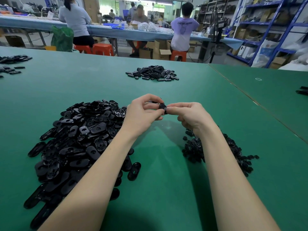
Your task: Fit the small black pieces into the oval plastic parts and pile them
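Spanning a busy workshop, green table (166, 189) holds black piles (80, 139).

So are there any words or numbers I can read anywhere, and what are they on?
Print on the back of the purple T-shirt: there, but too blurred to read.
Marks on the boxes on the blue shelves: too small to read.
Black oval parts, small black pieces, green table: no words or numbers visible.

Left hand (143, 112): raised above the green table (166, 180), fingers curled, pinching.
Right hand (190, 114): just beside it, fingertips meeting, curled.
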Tool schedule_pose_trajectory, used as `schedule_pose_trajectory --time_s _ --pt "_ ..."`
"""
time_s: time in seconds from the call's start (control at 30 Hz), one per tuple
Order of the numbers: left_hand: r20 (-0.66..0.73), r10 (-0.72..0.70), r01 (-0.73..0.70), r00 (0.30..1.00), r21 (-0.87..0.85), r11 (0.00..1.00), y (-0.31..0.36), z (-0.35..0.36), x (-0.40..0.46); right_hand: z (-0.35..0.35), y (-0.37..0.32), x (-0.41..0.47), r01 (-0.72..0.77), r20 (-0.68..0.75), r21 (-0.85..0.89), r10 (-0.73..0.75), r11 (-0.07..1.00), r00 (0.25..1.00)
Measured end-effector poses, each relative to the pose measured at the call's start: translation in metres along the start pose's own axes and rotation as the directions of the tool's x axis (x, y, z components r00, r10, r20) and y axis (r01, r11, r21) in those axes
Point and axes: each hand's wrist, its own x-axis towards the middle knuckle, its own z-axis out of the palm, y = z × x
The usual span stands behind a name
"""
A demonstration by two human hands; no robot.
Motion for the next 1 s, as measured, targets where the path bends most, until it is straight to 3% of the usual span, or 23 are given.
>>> schedule_pose_trajectory --time_s 0.2,0.3,0.43,0.6,0.8,1.0 --pt "-0.022 -0.02 0.021 1.0 0.04 0.999 0.0 0.002 0.001 0.003 0.0 -0.001 0.012 -0.072 -0.035 -0.014 0.999 0.997" --pt "0.02 -0.074 0.076 0.997 -0.088 0.993 0.004 0.0 0.0 -0.001 0.001 -0.002 0.003 -0.069 -0.053 -0.007 0.999 0.998" --pt "0.06 -0.188 0.197 0.98 -0.26 0.945 0.009 -0.003 -0.001 -0.005 0.004 -0.003 0.001 0.068 0.013 -0.002 1.0 0.998" --pt "0.031 -0.259 0.261 0.965 -0.14 0.955 0.007 -0.004 -0.001 -0.004 0.002 -0.002 0.077 0.086 -0.062 -0.071 0.995 0.994" --pt "0.022 -0.248 0.249 0.969 -0.078 0.965 0.002 -0.003 -0.001 0.001 0.001 0.0 0.161 0.023 -0.252 -0.16 0.954 0.987" --pt "-0.003 -0.268 0.267 0.964 -0.026 0.963 -0.001 -0.003 -0.001 0.008 0.008 0.003 0.166 0.019 -0.217 -0.166 0.962 0.986"
